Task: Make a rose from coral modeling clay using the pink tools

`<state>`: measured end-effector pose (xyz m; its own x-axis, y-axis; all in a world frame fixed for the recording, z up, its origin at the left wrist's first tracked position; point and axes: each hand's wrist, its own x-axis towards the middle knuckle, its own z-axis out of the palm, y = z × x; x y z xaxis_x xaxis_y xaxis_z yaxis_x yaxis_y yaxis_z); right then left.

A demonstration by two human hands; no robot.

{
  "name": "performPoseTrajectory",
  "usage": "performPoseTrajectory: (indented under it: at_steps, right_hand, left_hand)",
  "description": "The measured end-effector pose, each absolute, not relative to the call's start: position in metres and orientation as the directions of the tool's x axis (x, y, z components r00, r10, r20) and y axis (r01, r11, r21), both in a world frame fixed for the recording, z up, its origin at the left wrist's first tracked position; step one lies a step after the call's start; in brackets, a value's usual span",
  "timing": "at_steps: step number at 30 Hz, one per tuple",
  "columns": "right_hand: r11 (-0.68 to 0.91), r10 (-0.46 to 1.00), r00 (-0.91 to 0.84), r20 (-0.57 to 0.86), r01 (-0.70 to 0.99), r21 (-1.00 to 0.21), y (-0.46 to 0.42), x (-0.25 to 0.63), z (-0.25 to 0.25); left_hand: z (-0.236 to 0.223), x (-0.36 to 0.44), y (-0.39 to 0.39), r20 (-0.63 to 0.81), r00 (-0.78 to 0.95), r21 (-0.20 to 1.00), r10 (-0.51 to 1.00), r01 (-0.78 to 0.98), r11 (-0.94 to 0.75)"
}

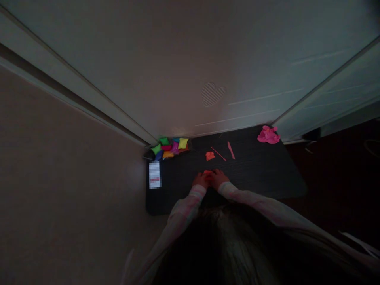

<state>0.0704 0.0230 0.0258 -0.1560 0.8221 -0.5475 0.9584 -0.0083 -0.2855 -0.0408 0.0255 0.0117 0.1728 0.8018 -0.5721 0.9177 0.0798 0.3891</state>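
Near the front of the dark table, my left hand (200, 180) and my right hand (220, 179) come together from both sides around a piece of orange-red modelling clay (208, 174). Fingers of both hands are curled against it and hide much of its shape. Just beyond lies a smaller orange lump of clay (210, 155), apart from my hands. To its right are a thin pink stick tool (219, 154) and a pink modelling knife (231, 150), both flat on the tabletop.
Several coloured clay packets (168, 148) are heaped at the table's back left corner. A phone-like object with a blurred screen (154, 174) lies at the left edge. Crumpled pink material (268, 135) sits at the back right. A pale wall (178, 79) borders the dark table (252, 174).
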Motion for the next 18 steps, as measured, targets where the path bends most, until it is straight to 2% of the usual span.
performPoseTrajectory:
  at_steps: [11, 18]
  right_hand:
    - [0.004, 0.82, -0.143, -0.555, 0.97, -0.244, 0.0239, 0.0666, 0.0316]
    - [-0.019, 0.823, -0.145, -0.549, 0.959, -0.282, 0.0237, 0.067, 0.0315]
  left_hand:
    - [0.0194, -0.0404, 0.0234, -0.582, 0.161, 0.368, 0.797, 0.926, 0.081]
    - [0.0211, -0.0389, 0.0228, -0.591, 0.128, 0.372, 0.797, 0.919, 0.128]
